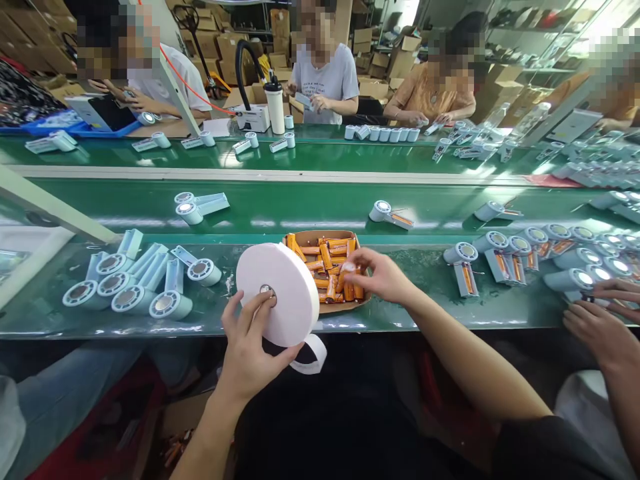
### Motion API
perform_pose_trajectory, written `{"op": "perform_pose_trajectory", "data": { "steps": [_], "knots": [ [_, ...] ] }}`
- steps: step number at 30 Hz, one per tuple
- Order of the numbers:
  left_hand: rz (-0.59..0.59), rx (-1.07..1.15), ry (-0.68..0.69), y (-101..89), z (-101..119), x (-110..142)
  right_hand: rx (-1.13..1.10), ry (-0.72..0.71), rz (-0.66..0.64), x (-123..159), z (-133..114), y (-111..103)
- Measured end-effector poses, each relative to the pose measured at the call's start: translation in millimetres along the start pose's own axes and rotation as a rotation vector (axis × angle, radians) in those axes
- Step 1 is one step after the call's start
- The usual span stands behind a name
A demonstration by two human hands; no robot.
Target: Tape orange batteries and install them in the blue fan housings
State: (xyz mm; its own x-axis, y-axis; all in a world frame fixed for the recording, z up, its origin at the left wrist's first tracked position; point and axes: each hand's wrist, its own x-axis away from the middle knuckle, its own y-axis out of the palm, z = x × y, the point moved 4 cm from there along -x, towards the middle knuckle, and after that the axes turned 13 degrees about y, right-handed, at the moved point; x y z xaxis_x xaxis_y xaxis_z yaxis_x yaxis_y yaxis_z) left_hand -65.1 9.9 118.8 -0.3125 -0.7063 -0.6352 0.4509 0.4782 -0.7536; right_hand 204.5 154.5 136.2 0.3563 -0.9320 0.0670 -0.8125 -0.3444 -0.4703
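Observation:
My left hand grips a large roll of white tape, fingers at its core and thumb on the lower edge. A loose tape end curls below the roll. Over the right side of a cardboard box my right hand is closed, fingertips pinched around a small whitish piece too small to name. Orange cylindrical batteries fill the box, which is partly hidden behind the roll.
Light-blue fan-like housings lie to the left. More housings with orange batteries stand to the right, near a co-worker's hands. A green conveyor runs beyond, carrying several housings. Several people sit across it.

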Motion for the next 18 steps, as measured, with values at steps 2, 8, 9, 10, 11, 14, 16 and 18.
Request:
{"op": "perform_pose_trajectory", "data": {
  "steps": [2, 8, 9, 10, 11, 14, 16, 18],
  "knots": [
    [0.001, -0.011, 0.017, 1.0, 5, 0, -0.357, -0.022, 0.141, 8, 1, -6],
    [-0.009, -0.065, 0.067, 7.2, 17, -2, -0.687, -0.242, 0.408, 41, -16, 5],
    [-0.011, -0.064, 0.067, 8.0, 19, -2, -0.695, -0.274, 0.441, 45, -19, 8],
    [-0.015, -0.059, 0.067, 8.9, 21, -2, -0.697, -0.299, 0.468, 48, -21, 11],
    [-0.019, -0.050, 0.068, 9.7, 23, -2, -0.693, -0.315, 0.492, 50, -23, 14],
    [-0.025, -0.026, 0.078, 12.5, 27, -2, -0.683, -0.317, 0.554, 52, -24, 20],
    [-0.024, -0.014, 0.090, 14.7, 29, -1, -0.698, -0.305, 0.576, 51, -22, 24],
    [-0.022, -0.008, 0.104, 16.2, 29, 0, -0.709, -0.276, 0.533, 50, -20, 29]
  ]
}}
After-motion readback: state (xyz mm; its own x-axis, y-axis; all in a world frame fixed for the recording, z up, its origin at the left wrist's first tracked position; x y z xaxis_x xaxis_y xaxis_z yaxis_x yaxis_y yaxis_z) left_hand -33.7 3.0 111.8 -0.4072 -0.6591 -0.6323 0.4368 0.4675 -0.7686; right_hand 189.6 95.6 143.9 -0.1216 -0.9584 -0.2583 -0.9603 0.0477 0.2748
